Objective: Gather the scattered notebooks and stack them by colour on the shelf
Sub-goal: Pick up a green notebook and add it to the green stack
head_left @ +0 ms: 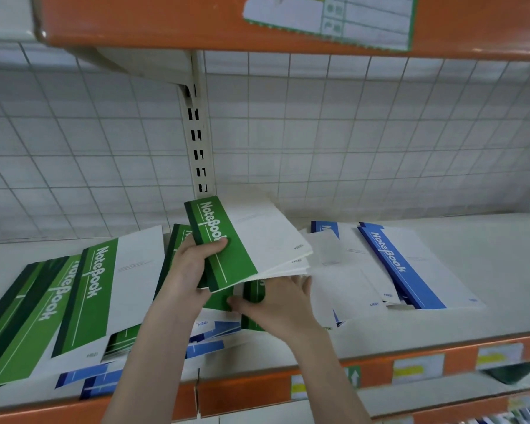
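My left hand [190, 270] grips a small bundle of green-spined notebooks [251, 240] by the spine, lifted off the shelf [441, 328] and tilted. My right hand [276, 304] reaches under that bundle and holds another green notebook [253, 293] lying in the pile, thumb on its near edge. Several green notebooks [89, 295] overlap at the left of the shelf. Blue-spined notebooks [410, 267] lie at the right, and more blue ones [104, 377] poke out beneath the green ones near the front edge.
The shelf has an orange front rail [380, 371] with price labels. An upper orange shelf [196, 22] with a paper sign overhangs. A white grid back panel and a slotted upright [198, 133] stand behind. Bare shelf surface shows at the far right.
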